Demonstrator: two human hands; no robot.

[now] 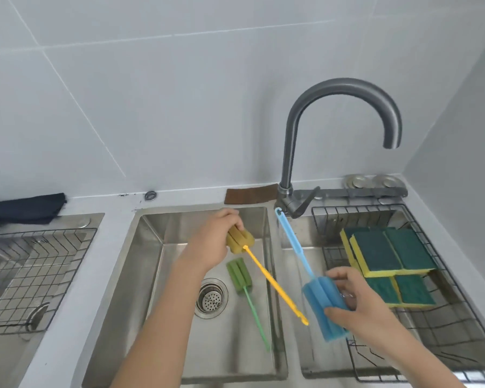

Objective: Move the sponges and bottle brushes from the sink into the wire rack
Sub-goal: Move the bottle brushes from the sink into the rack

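My left hand (212, 242) grips the foam head of a yellow bottle brush (266, 274) above the middle sink (151, 264); its handle slants down to the right. My right hand (356, 301) holds the foam head of a blue bottle brush (321, 303) between the sink and the wire rack (459, 312), its handle pointing up toward the tap base. A green bottle brush (242, 278) lies on the sink floor beside the drain. Several green-and-yellow sponges (387, 256) are stacked in the wire rack on the right.
A grey curved tap (289, 152) rises behind the divider between sink and rack. The round drain strainer (211, 297) sits in the sink floor. Another wire rack (37, 273) fills the left basin, with a dark cloth (25, 207) behind it. A brown pad (249, 194) lies by the wall.
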